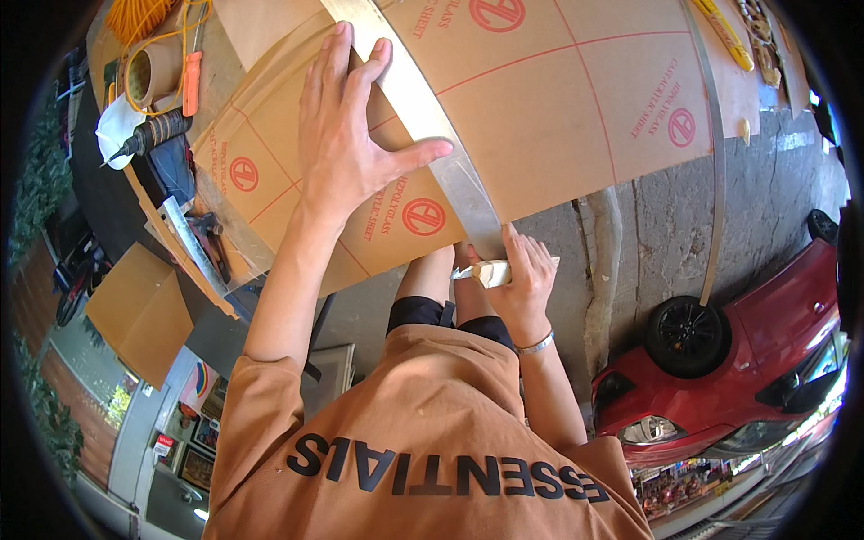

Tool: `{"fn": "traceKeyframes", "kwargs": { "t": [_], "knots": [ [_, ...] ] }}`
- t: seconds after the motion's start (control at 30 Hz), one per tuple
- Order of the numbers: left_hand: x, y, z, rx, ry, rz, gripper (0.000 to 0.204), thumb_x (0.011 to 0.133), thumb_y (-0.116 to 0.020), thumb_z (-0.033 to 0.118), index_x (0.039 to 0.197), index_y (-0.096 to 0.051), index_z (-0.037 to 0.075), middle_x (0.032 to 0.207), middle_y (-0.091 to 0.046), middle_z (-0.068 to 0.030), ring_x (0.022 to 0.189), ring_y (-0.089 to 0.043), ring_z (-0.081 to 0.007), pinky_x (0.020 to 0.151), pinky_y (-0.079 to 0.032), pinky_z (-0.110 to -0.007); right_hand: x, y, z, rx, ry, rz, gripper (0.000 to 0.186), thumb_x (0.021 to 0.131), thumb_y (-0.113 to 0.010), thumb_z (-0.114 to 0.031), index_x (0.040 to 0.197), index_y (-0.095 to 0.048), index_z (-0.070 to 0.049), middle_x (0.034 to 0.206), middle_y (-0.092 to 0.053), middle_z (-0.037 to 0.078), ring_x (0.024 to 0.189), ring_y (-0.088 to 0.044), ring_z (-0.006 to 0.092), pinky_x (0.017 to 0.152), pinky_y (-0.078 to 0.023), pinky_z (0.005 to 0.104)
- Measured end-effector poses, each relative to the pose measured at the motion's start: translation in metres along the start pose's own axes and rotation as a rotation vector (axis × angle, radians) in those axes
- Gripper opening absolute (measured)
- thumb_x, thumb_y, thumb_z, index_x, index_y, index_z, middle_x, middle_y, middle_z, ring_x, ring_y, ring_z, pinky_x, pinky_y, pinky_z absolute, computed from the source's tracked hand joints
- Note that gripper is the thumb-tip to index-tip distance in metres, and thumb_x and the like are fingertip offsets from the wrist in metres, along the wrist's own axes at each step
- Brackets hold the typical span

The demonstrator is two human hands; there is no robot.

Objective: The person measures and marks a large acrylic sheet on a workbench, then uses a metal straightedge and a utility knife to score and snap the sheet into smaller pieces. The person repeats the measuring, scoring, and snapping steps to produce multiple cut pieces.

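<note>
A flat acrylic sheet in brown protective paper (pixel 531 117), with red printed lines and round marks, lies across the work surface. Over it runs a long metal straightedge (pixel 432 121), slanting down to the sheet's near edge. My left hand (pixel 346 135) is spread on the sheet and straightedge, its thumb resting across the metal. At the near end of the straightedge, my right hand (pixel 529 283) is closed around a short white-wrapped scoring knife (pixel 490 273). Its pointed tip faces left. The right index finger touches the end of the straightedge; part of the knife is hidden in my palm.
On the left stand a tape roll (pixel 153 74), an orange-handled screwdriver (pixel 192 83), a dark-handled pointed tool (pixel 155 135) and orange cord (pixel 139 18). A cardboard box (pixel 141 310) sits lower left. A yellow tool (pixel 724 34) lies far right; a red car (pixel 756 333) is parked at right.
</note>
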State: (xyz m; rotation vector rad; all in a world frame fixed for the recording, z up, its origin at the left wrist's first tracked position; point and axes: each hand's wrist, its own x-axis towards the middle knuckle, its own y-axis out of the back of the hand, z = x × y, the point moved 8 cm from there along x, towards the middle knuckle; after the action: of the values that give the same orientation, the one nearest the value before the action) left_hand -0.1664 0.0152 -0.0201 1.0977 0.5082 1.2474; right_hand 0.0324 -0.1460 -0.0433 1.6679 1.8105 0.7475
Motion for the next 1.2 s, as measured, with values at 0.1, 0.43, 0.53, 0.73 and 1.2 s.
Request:
{"fn": "traceKeyframes", "kwargs": {
  "t": [0.1,0.43,0.53,0.73,1.2],
  "knots": [
    [-0.0003,-0.0001,-0.0006,-0.004,0.009,0.001,0.110,0.061,-0.089,0.065,0.145,-0.051,0.006,0.157,-0.038,-0.0292,0.141,-0.040,-0.0470,0.114,-0.036,-0.055,-0.0004,-0.0010,0.0015,0.003,0.010,0.003,0.058,0.072,-0.086,-0.020,0.121,-0.063,0.002,0.078,-0.062,0.010,0.068,-0.062,0.0263,0.061,-0.044,0.0379],
    [-0.0010,-0.0008,-0.0013,-0.013,0.007,-0.004,0.110,0.062,-0.089,0.066,0.145,-0.051,0.006,0.157,-0.037,-0.0288,0.140,-0.040,-0.0476,0.114,-0.036,-0.055,-0.0006,-0.0003,0.0028,0.005,0.014,0.007,0.057,0.074,-0.086,-0.021,0.120,-0.063,0.002,0.078,-0.063,0.011,0.069,-0.062,0.0271,0.061,-0.045,0.0382],
    [-0.0012,-0.0001,-0.0015,-0.015,0.004,-0.004,0.109,0.062,-0.090,0.065,0.145,-0.052,0.005,0.157,-0.037,-0.0292,0.140,-0.040,-0.0479,0.114,-0.036,-0.056,0.0000,-0.0003,0.0025,0.002,0.012,0.003,0.057,0.074,-0.086,-0.021,0.121,-0.063,0.003,0.077,-0.062,0.010,0.068,-0.062,0.0264,0.061,-0.044,0.0380],
    [0.0000,0.0006,-0.0021,-0.020,-0.007,-0.007,0.108,0.062,-0.090,0.064,0.144,-0.052,0.005,0.157,-0.036,-0.0296,0.140,-0.040,-0.0482,0.114,-0.036,-0.056,0.0011,0.0015,0.0000,0.003,0.021,0.004,0.057,0.076,-0.086,-0.021,0.122,-0.063,0.004,0.074,-0.060,0.010,0.066,-0.060,0.0253,0.060,-0.043,0.0376],
    [-0.0001,-0.0001,-0.0039,-0.049,0.034,-0.027,0.108,0.063,-0.090,0.063,0.146,-0.050,0.007,0.160,-0.033,-0.0298,0.144,-0.037,-0.0483,0.115,-0.035,-0.057,0.0040,0.0018,-0.0027,-0.026,0.013,0.017,0.053,0.077,-0.089,-0.025,0.114,-0.065,0.005,0.070,-0.057,0.009,0.063,-0.059,0.0236,0.058,-0.042,0.0367]
  ]
}}
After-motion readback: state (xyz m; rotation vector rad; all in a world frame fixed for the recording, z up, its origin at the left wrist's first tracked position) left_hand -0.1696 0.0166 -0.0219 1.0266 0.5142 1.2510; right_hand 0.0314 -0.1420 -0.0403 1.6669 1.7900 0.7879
